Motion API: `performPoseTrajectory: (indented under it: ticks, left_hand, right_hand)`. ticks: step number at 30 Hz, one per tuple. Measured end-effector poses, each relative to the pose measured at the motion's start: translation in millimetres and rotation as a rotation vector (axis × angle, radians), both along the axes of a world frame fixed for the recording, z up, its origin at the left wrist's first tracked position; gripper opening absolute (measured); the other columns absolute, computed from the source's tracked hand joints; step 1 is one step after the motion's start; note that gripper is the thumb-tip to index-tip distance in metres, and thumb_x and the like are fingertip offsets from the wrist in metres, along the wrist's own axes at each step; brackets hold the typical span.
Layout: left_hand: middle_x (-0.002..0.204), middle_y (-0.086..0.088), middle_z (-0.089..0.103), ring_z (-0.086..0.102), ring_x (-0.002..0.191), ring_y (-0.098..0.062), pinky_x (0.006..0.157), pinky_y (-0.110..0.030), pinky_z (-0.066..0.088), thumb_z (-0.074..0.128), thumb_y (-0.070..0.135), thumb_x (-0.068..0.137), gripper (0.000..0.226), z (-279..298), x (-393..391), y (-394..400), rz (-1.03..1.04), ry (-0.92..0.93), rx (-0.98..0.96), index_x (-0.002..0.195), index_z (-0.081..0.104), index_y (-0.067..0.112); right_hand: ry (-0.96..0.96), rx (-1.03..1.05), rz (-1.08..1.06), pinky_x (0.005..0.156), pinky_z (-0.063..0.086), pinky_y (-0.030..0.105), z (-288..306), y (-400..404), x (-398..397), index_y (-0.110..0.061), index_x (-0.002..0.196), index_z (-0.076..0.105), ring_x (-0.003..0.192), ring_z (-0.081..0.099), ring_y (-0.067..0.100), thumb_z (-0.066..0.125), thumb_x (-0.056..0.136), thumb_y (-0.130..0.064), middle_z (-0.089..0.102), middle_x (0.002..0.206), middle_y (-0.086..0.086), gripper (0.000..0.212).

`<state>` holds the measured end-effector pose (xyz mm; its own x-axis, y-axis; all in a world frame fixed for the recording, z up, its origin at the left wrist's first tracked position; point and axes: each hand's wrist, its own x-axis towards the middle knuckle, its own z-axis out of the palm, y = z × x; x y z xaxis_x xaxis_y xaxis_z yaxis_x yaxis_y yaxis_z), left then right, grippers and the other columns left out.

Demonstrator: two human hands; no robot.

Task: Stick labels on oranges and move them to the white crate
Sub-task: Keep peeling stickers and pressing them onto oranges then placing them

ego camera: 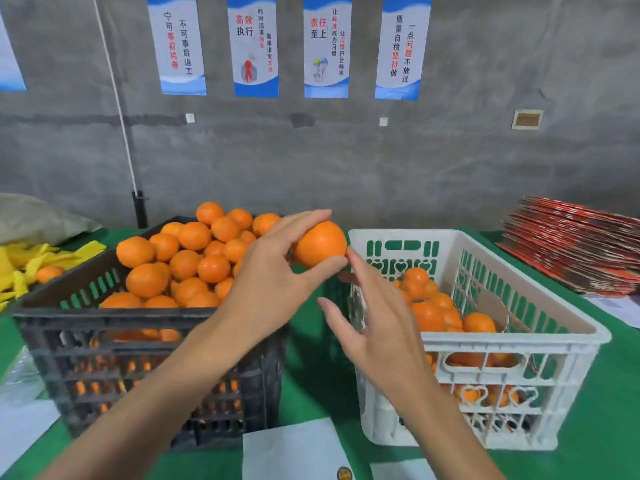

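Note:
My left hand (273,268) holds an orange (320,243) up in the air between the two crates, thumb under it and fingers over its top. My right hand (372,317) is just right of and below that orange, fingers straight, one fingertip touching the fruit's right side. A black crate (104,327) heaped with oranges (187,258) stands on the left. The white crate (519,344) on the right holds several oranges (436,306) in its bottom. A white label sheet (294,452) with a round sticker (344,473) lies at the table's front edge.
The table wears a green cloth (311,393). Yellow strips (24,265) with a loose orange (48,273) lie at far left. A stack of red flat cartons (575,247) sits at the back right. A grey concrete wall with posters stands behind.

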<state>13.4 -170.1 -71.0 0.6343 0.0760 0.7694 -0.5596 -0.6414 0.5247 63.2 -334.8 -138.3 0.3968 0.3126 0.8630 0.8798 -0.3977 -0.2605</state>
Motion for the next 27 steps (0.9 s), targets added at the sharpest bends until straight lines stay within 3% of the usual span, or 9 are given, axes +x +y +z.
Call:
performPoseTrajectory:
  ticks: [3,7,9,13,15,17,19,22,27]
  left_hand:
    - [0.137,0.016,0.057,0.057,0.129,-0.012,0.096,-0.031,0.055,0.081,0.036,0.082,0.057,-37.3,-28.6,-11.0,-0.071,0.024,-0.184,0.136,0.06,0.036]
    - [0.132,0.01,0.061,0.066,0.115,-0.015,0.092,-0.036,0.059,0.085,0.039,0.076,0.062,-109.8,-36.5,-13.9,-0.098,0.337,-0.382,0.132,0.058,0.042]
    - [0.127,0.011,0.063,0.066,0.112,-0.01,0.092,-0.034,0.059,0.085,0.04,0.079,0.061,-149.9,-33.6,-13.0,-0.098,0.458,-0.393,0.132,0.056,0.042]
    - [0.127,0.01,0.059,0.062,0.104,0.005,0.086,-0.015,0.052,0.078,0.045,0.085,0.052,-222.5,-26.5,-17.8,-0.058,0.627,-0.367,0.129,0.05,0.045]
    - [0.13,0.01,0.057,0.06,0.105,0.007,0.084,-0.01,0.049,0.077,0.052,0.083,0.056,-247.3,-28.1,-20.1,-0.073,0.706,-0.405,0.131,0.048,0.045]
    - [0.131,0.012,0.056,0.061,0.106,0.007,0.084,-0.008,0.048,0.073,0.063,0.08,0.062,-261.4,-30.1,-18.5,-0.07,0.722,-0.471,0.133,0.047,0.046]
    - [0.129,0.012,0.058,0.062,0.106,0.004,0.083,-0.01,0.049,0.069,0.072,0.079,0.062,-267.9,-29.6,-15.1,-0.038,0.702,-0.547,0.132,0.047,0.048]
    - [0.127,0.011,0.059,0.063,0.104,0.004,0.081,-0.01,0.05,0.066,0.065,0.085,0.052,-272.1,-28.5,-14.2,-0.02,0.684,-0.607,0.13,0.047,0.049]
    - [0.126,0.011,0.059,0.063,0.106,0.003,0.084,-0.012,0.05,0.066,0.06,0.086,0.05,-274.4,-30.7,-15.7,-0.035,0.678,-0.605,0.131,0.046,0.049]
  right_hand:
    - [-0.077,0.104,0.066,0.103,0.049,0.027,-20.3,-3.7,-15.6,-0.006,0.144,0.051,0.121,0.06,0.01,0.066,0.099,-0.037,0.06,0.136,0.001,0.056]
    - [-0.002,0.014,0.134,0.104,0.048,0.025,-75.6,-19.5,-21.3,-0.008,0.139,0.057,0.122,0.058,0.006,0.067,0.099,-0.024,0.061,0.134,0.001,0.044]
    - [0.133,-0.079,0.145,0.104,0.05,0.03,-108.3,-26.4,-21.9,-0.013,0.139,0.058,0.123,0.059,0.005,0.065,0.1,-0.029,0.062,0.135,-0.002,0.043]
    - [0.51,-0.244,0.232,0.095,0.054,0.033,-153.4,-38.7,-23.0,-0.032,0.137,0.059,0.112,0.062,0.003,0.062,0.102,-0.03,0.065,0.125,-0.017,0.036]
    - [0.649,-0.361,0.256,0.092,0.053,0.035,-167.2,-46.1,-23.9,-0.037,0.128,0.062,0.105,0.063,0.005,0.06,0.101,-0.044,0.065,0.115,-0.019,0.028]
    - [0.685,-0.517,0.234,0.105,0.046,0.029,-179.6,-54.0,-24.4,-0.034,0.129,0.065,0.116,0.056,-0.005,0.057,0.095,-0.064,0.061,0.127,-0.024,0.046]
    - [0.63,-0.671,0.214,0.114,0.03,0.016,-190.3,-60.1,-25.0,-0.031,0.138,0.062,0.13,0.039,-0.016,0.051,0.091,-0.075,0.044,0.145,-0.032,0.065]
    - [0.622,-0.709,0.198,0.112,0.017,0.004,-197.0,-61.9,-24.6,-0.028,0.144,0.056,0.136,0.028,-0.016,0.048,0.092,-0.074,0.03,0.153,-0.034,0.07]
    - [0.619,-0.602,0.223,0.108,0.029,0.011,-199.8,-56.7,-19.3,-0.021,0.131,0.068,0.126,0.039,-0.013,0.056,0.094,-0.062,0.05,0.135,-0.023,0.056]
